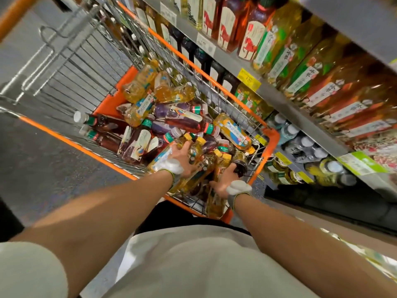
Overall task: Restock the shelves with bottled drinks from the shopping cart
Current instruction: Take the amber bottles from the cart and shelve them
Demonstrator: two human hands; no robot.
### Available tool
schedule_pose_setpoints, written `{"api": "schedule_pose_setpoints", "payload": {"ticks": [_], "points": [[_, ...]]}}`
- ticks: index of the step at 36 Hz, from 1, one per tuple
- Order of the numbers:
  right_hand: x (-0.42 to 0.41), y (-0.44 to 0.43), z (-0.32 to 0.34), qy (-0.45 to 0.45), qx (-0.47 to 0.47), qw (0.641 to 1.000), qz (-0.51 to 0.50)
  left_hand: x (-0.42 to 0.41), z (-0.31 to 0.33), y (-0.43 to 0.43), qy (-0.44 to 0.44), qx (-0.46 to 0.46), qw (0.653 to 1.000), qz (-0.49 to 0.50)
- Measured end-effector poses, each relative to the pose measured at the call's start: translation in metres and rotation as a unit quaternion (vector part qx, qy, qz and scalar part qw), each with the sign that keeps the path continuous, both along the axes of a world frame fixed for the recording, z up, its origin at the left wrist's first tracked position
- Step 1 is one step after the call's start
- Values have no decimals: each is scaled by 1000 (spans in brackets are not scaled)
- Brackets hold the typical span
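An orange-framed wire shopping cart [271, 136] stands in front of me, filled with several bottled drinks: yellow tea bottles [233, 130], purple ones [178, 111] and dark red ones [107, 123]. My left hand [182, 160] reaches into the near corner and grips a yellow-capped bottle [163, 158] lying in the pile. My right hand [225, 179] holds an upright yellow bottle [217, 203] at the cart's near right corner, its fingers also against a dark bottle [240, 166]. Both wrists wear grey bands.
Shelves [247, 67] run along the right, packed with rows of amber, yellow and red-labelled bottles, price tags on their edges. Lower shelves hold white-capped water bottles [300, 143]. A second empty wire cart [71, 67] is nested at the upper left. Grey floor lies to the left.
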State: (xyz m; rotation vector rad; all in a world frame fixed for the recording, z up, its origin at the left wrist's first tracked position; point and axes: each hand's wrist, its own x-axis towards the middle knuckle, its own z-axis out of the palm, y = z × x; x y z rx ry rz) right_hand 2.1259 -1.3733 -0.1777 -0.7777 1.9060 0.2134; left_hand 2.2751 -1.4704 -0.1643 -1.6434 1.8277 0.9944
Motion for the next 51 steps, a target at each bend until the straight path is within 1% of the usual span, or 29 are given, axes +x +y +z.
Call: {"api": "schedule_pose_setpoints", "payload": {"ticks": [2, 5, 7, 9, 11, 12, 13, 15, 16, 19, 22, 25, 28, 32, 34, 36, 39, 40, 41, 42, 44, 46, 49, 50, 51], "points": [[5, -1, -1, 13, -4, 1000, -18, 4, -4, -2, 13, 9, 1000, -3], [8, -2, 4, 38, -15, 998, -49, 6, -3, -10, 40, 21, 998, 36], [10, -4, 12, 41, -12, 997, -69, 10, -8, -19, 82, 34, 994, 59], [12, -7, 16, 49, -43, 993, -102, 9, -2, -26, 137, 35, 984, 109], [14, -17, 26, 57, -90, 981, -159, 5, 6, -37, 180, 27, 970, 162], [12, -19, 27, 45, -108, 978, -175, 0, 6, -34, 191, 40, 961, 194], [12, -27, 37, 35, -124, 971, -202, -3, 14, -42, 204, 48, 957, 202], [9, -38, 51, 13, -143, 957, -251, -9, 22, -57, 203, 47, 956, 208], [6, -40, 53, -13, -146, 952, -270, -10, 22, -57, 199, 47, 953, 223], [7, -51, 68, -35, -174, 918, -353, -15, 31, -78, 246, 68, 941, 223], [7, -62, 90, -31, -229, 879, -417, -23, 48, -92, 281, 82, 938, 184], [5, -62, 113, -8, -272, 854, -443, -34, 66, -96, 327, 94, 931, 133], [2, -65, 132, 14, -309, 831, -462, -46, 82, -97, 329, 49, 935, 126], [-3, -64, 161, 55, -378, 789, -482, -57, 126, -93, 382, 26, 921, 78], [-7, -66, 171, 42, -402, 783, -473, -66, 137, -93, 409, 41, 910, 60], [-6, -50, 194, 41, -438, 772, -458, -72, 157, -84, 413, 16, 911, 22], [-8, -43, 206, 35, -454, 757, -469, -83, 142, -90, 417, 17, 908, 27], [-8, -33, 214, 33, -471, 751, -462, -79, 164, -77, 422, -1, 907, 17], [-8, -24, 220, 30, -476, 753, -453, -78, 176, -69, 425, 5, 905, -1], [-10, -23, 219, 29, -470, 759, -450, -76, 185, -67, 417, 13, 909, -16], [-10, -9, 227, 39, -470, 751, -461, -73, 210, -52, 416, -11, 907, -56], [-7, -7, 235, 52, -474, 748, -462, -74, 223, -45, 410, -46, 909, -67], [-19, -5, 227, 55, -509, 726, -459, -75, 240, -38, 407, -95, 907, -55], [-28, -6, 216, 49, -524, 724, -446, -74, 245, -37, 407, -87, 908, -52], [-30, -5, 221, 38, -536, 718, -443, -76, 251, -38, 417, -83, 904, -55]]}}
